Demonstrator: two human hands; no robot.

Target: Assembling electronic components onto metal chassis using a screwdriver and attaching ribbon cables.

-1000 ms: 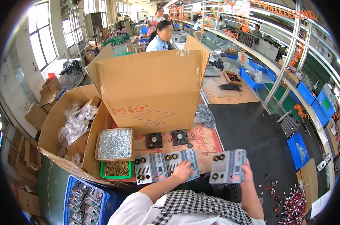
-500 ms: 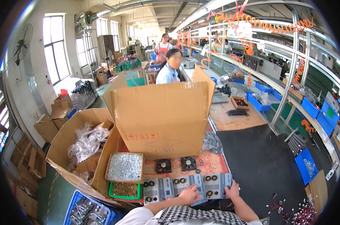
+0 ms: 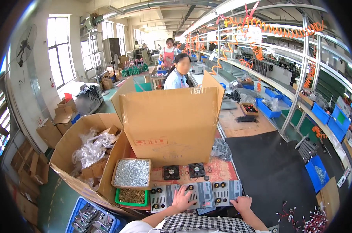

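Three grey vented panels with black round sockets lie in a row at the near edge of the table: a left panel point(image 3: 159, 199), a middle panel point(image 3: 201, 192) and a right panel point(image 3: 225, 195). My left hand point(image 3: 181, 199) rests with spread fingers where the left and middle panels meet, covering part of both. A small red spot shows on the middle panel. At the lower right corner of the right panel, my right hand point(image 3: 242, 203) has its thumb and curled fingers on the edge. Two black fans, a left fan point(image 3: 171, 172) and a right fan point(image 3: 197, 170), lie beyond the panels.
A tall open carton point(image 3: 170, 124) stands behind the fans. To the left are a box of silvery small parts point(image 3: 132, 173), a green tray point(image 3: 131, 197) of brassy parts and a carton with plastic wrap point(image 3: 92, 149). A black mat point(image 3: 257, 167) covers the right side. A person point(image 3: 176, 77) is beyond.
My left hand has moved left, from the middle panel to where it meets the left one. My right hand has slid nearer along the right panel's edge. The view has shifted slightly.
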